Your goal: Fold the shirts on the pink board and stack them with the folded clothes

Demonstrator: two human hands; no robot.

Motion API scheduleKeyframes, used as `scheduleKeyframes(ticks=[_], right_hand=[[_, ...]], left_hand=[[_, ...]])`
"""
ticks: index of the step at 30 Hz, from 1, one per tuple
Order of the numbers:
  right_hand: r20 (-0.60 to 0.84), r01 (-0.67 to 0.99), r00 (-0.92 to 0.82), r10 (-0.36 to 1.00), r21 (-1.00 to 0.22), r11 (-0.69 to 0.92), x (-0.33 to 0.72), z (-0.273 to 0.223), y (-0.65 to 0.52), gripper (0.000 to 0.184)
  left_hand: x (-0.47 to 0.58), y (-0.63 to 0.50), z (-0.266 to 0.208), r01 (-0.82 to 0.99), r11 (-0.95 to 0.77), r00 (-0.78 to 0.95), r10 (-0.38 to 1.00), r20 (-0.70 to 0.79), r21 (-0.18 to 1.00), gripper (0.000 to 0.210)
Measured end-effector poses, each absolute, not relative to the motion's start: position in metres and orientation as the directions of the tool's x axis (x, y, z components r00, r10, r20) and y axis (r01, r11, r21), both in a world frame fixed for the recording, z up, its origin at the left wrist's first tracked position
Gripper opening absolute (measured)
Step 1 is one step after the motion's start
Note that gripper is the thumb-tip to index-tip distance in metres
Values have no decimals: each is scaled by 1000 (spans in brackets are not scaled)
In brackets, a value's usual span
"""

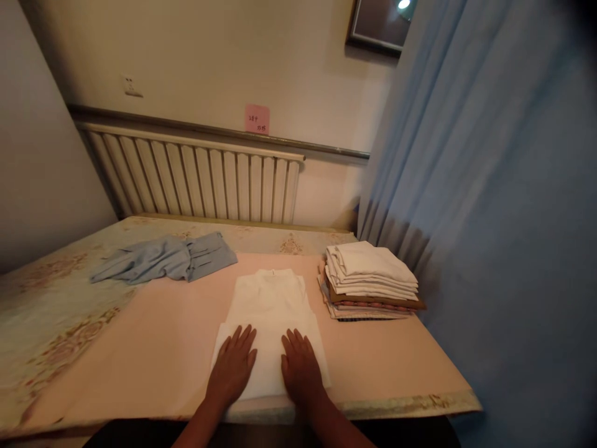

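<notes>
A white garment (270,305), its collar toward the wall, lies flat on a pink cloth (153,348) in front of me. My left hand (236,361) rests palm down on its left side, fingers stretched out. On the right side my right hand (301,367) presses flat in the same way. Both hands are open and grip nothing. The garment's sides look folded inward, and its near edge is partly hidden by my wrists.
A stack of folded clothes (373,280), white on top, stands to the right. Crumpled blue clothing (163,258) lies at the back left on a floral bed cover (60,274). A radiator (200,177) lines the wall; a blue curtain (504,218) hangs at right.
</notes>
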State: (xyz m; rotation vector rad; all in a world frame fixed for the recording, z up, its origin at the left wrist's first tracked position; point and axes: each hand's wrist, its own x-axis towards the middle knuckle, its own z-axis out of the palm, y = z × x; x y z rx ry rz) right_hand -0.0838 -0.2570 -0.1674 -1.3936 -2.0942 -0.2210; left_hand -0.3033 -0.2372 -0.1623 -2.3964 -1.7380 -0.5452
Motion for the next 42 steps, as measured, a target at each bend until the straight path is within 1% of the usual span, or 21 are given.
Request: scheduleKeyframes(ticks=[6, 16, 27, 36, 42], right_hand=[[581, 882, -265, 769, -176, 438, -83, -169, -257, 43], [605, 882, -257, 753, -172, 439, -84, -173, -256, 42], [590, 887, -268, 762, -158, 434, -84, -175, -256, 42], [589, 888, -259, 766, -167, 429, -85, -175, -256, 41], [598, 882, -267, 756, -164, 442, -84, -175, -256, 42]], left_hand=[[-304, -237, -166, 938, -333, 271, 880, 389, 99, 48], [-304, -238, -162, 943, -322, 272, 893, 359, 87, 49], [-305, -237, -168, 933, -345, 273, 863, 425, 102, 48], [-303, -239, -162, 938, -329, 266, 884, 384, 107, 48], [-304, -238, -165, 935, -337, 270, 877, 398, 108, 48]])
